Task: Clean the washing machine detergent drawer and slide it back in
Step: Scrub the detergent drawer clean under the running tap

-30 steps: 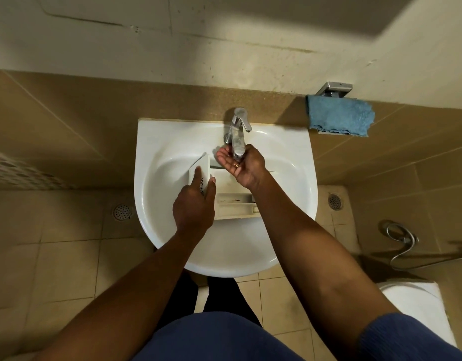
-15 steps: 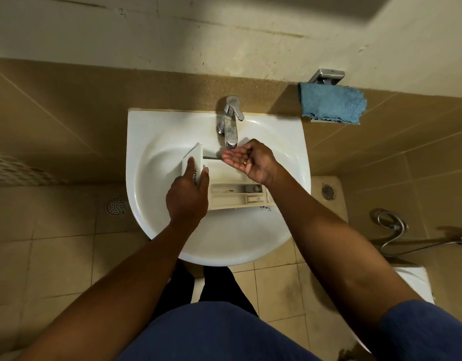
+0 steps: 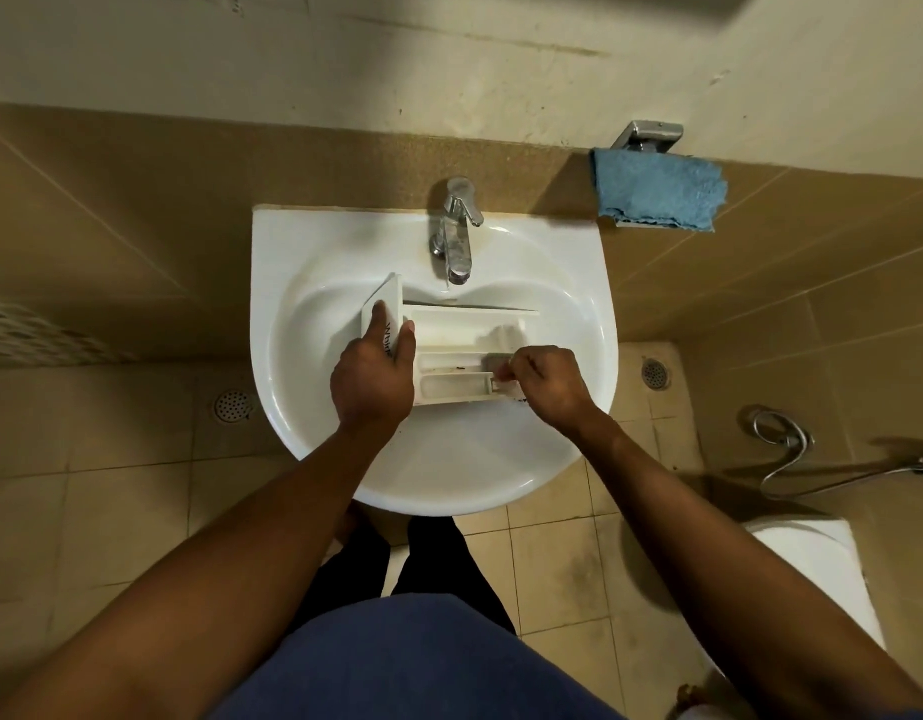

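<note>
Detergent drawer (image 3: 464, 350) lies across the sink (image 3: 449, 470) bowl, open side up, with its front panel toward the sink's left side. My left hand (image 3: 373, 376) is clamped on that panel, thumb on the inner side, fingers over the face. My right hand (image 3: 545, 381) is at the drawer end nearer the sink's right side, fingers curled together, pinching what looks like a small grey cap (image 3: 495, 362) in the narrow compartments. Step in hand, I judge: freeing that cap and clearing the gunk. To do it well, keep the left grip firm so the drawer doesn't skid on the glazed bowl, and lift the cap straight, no twisting. Then work the dark specks (image 3: 449, 366) out of the narrow channels and corners under the tap (image 3: 456, 236) at the sink's back edge. Can't tell if water is running. Blue cloth (image 3: 656, 192) hangs beyond the sink's back-right corner, handy for drying. Writing: black letters on the panel start "Wh", the rest is under my hand. No other label legible.
</note>
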The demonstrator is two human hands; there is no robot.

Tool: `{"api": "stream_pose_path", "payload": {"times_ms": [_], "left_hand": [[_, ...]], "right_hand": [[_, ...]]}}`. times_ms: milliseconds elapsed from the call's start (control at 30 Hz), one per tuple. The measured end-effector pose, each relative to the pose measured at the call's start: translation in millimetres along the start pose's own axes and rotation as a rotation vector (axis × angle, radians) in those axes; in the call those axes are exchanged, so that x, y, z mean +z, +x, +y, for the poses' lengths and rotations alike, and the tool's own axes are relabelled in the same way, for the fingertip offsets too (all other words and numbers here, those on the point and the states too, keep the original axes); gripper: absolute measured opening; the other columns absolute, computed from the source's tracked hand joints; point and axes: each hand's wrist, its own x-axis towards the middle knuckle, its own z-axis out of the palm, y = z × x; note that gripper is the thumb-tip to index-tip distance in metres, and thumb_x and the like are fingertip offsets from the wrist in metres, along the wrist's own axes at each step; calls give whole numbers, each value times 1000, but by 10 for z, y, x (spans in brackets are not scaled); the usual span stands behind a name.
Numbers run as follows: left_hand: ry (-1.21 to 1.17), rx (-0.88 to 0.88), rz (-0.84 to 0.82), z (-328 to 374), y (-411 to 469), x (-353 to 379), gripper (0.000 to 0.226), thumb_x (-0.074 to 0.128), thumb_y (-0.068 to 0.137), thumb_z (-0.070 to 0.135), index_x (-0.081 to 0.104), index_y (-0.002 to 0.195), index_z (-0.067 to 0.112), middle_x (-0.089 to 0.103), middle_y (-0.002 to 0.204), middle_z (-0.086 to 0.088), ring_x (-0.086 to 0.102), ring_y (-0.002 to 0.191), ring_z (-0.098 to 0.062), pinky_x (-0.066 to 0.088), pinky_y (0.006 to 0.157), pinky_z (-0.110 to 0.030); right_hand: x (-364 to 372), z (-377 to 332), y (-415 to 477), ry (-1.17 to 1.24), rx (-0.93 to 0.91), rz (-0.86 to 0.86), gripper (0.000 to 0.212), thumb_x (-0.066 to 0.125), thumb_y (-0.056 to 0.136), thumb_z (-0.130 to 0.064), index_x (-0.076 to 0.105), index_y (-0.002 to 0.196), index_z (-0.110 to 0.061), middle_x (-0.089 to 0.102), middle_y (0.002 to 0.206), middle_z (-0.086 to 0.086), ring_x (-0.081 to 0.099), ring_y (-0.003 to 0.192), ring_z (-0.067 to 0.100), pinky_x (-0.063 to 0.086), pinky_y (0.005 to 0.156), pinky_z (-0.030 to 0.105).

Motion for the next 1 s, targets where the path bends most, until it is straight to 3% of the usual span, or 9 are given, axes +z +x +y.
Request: {"api": "stream_pose_path", "payload": {"times_ms": [100,200,300,433,533,667,800,900,1000], "left_hand": [[-16,-8,-6,16,-4,2,60,42,103,58,45,155,28,74,107,-19,68,104,-40,53,89,-47],[-19,-10,-8,8,-1,-3,60,42,104,58,45,155,27,74,107,-20,68,104,-40,53,90,-48],[-15,-10,-8,11,-8,-16,60,42,104,58,45,155,27,74,109,-19,67,106,-39,53,91,-48],[-20,-15,-16,21,-4,-20,60,42,104,58,44,155,28,74,108,-19,67,106,-39,53,92,-48],[-30,-16,-14,24,-4,-22,59,43,104,57,45,155,27,74,111,-18,67,108,-39,53,93,-47],[-32,-11,-8,23,-13,-18,60,43,104,57,45,155,26,74,112,-18,67,108,-38,53,92,-47],[-37,-8,-2,18,-12,-18,60,43,104,58,46,154,25,73,115,-18,68,109,-38,53,94,-47],[-38,-16,-5,10,-4,-18,60,42,104,58,46,154,26,74,114,-17,68,109,-37,54,94,-47],[-40,-6,3,2,-15,-9,61,42,103,59,46,154,25,74,113,-17,69,107,-36,54,92,-46]], "right_hand": [[-24,135,-104,163,74,-42,36,47,103,-26,82,99,-18,79,105,-4,72,102,14,54,101,45],[-81,166,-211,30,-12,-107,33,48,106,-24,79,114,-16,76,118,-1,69,109,13,52,103,37],[-117,107,-243,-202,-178,-105,39,46,102,-31,76,115,-12,76,116,7,70,104,22,54,92,34],[186,-79,-372,-471,-276,-99,23,53,99,-22,71,99,-8,73,96,11,68,86,28,56,84,34],[169,-33,-418,-503,-319,-92,22,54,96,-22,69,105,-9,73,102,10,67,93,31,57,84,38],[-4,69,-391,-453,-280,-40,35,64,89,-7,74,122,-13,75,118,10,71,103,31,58,94,40],[119,8,-257,-284,-137,95,15,73,88,-18,81,100,-15,80,98,2,73,86,21,52,82,24],[174,68,-156,-66,93,236,7,82,82,-18,82,89,-19,78,85,-5,71,78,13,57,80,28],[251,80,-107,37,171,227,7,86,79,-14,82,84,-18,76,80,-8,70,78,8,59,87,32]]}}
